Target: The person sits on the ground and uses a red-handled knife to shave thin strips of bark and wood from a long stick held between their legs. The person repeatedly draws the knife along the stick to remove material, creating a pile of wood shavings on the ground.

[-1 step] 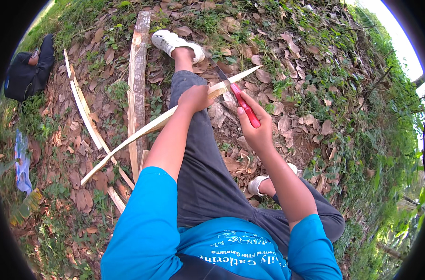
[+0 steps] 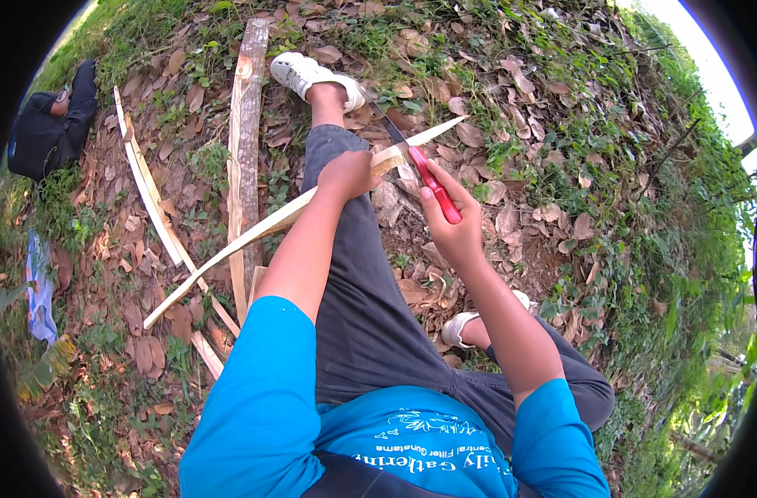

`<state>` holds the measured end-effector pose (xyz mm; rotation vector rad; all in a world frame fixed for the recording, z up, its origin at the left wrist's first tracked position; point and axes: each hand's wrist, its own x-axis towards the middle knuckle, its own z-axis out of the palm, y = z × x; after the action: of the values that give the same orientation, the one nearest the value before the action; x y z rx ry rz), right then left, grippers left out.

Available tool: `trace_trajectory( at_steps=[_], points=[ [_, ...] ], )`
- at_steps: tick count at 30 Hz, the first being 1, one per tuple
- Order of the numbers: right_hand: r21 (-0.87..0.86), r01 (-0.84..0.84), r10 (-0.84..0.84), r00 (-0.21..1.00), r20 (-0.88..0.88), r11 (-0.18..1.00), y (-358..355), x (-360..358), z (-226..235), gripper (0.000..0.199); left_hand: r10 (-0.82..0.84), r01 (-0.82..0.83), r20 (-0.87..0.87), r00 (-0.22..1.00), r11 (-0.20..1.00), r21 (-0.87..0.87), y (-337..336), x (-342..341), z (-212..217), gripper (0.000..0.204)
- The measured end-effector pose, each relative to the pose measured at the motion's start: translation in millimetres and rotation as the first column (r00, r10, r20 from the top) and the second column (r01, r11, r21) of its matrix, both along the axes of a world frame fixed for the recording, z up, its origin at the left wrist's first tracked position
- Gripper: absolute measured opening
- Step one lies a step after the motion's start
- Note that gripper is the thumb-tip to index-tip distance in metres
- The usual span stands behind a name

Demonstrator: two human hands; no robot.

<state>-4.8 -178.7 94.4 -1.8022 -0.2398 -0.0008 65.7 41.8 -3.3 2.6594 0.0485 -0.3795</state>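
Observation:
My left hand (image 2: 347, 175) is closed around a long, pale wooden strip (image 2: 254, 232), over my outstretched leg. The strip slants from the lower left up to a tapered tip at the right. A thicker, stepped piece of wood shows beside my left fingers. My right hand (image 2: 455, 226) grips a knife by its red handle (image 2: 437, 189), thumb along the side. The dark blade points up and left, crossing the strip just right of my left hand. Whether its edge cuts into the wood cannot be made out.
A bark-covered split log (image 2: 249, 133) lies beyond my left arm, with more pale split strips (image 2: 150, 191) left of it. Further left are a black bag-like bundle (image 2: 50, 133) and a blue plastic piece (image 2: 39, 286). Dry leaves and green plants cover the ground.
My right hand and the knife handle have shifted very slightly up and to the left. My left hand and the wooden strip look unmoved.

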Motion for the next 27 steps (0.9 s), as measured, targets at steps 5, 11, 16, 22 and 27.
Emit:
trace_trajectory(
  at_steps=[5,11,16,22,27],
  points=[
    [-0.007,0.007,-0.006,0.998,0.068,1.0,4.1,4.4,-10.1,0.045,0.055,-0.055,0.0,0.999,0.997,0.053,-8.5,-2.3,9.5,0.034],
    [-0.093,-0.027,0.018,0.995,-0.101,0.995,-33.7,-35.3,26.9,0.046,0.093,-0.092,0.0,0.996,0.992,0.082,-1.0,2.7,13.5,0.037],
    [-0.237,-0.082,0.066,0.995,-0.074,0.968,-106.0,-112.9,76.0,0.047,0.089,-0.086,-0.021,0.996,0.992,0.094,-7.2,1.7,13.6,0.039],
    [-0.232,-0.09,0.088,0.996,-0.017,0.968,-100.1,-109.1,77.7,0.048,0.069,-0.07,0.017,0.997,0.992,0.106,-14.9,-9.6,13.5,0.033],
    [-0.056,-0.029,0.025,0.997,-0.075,0.998,-30.5,-20.5,11.7,0.046,0.066,-0.068,0.036,0.997,0.994,0.085,-26.3,-17.7,21.5,0.031]
  ],
)
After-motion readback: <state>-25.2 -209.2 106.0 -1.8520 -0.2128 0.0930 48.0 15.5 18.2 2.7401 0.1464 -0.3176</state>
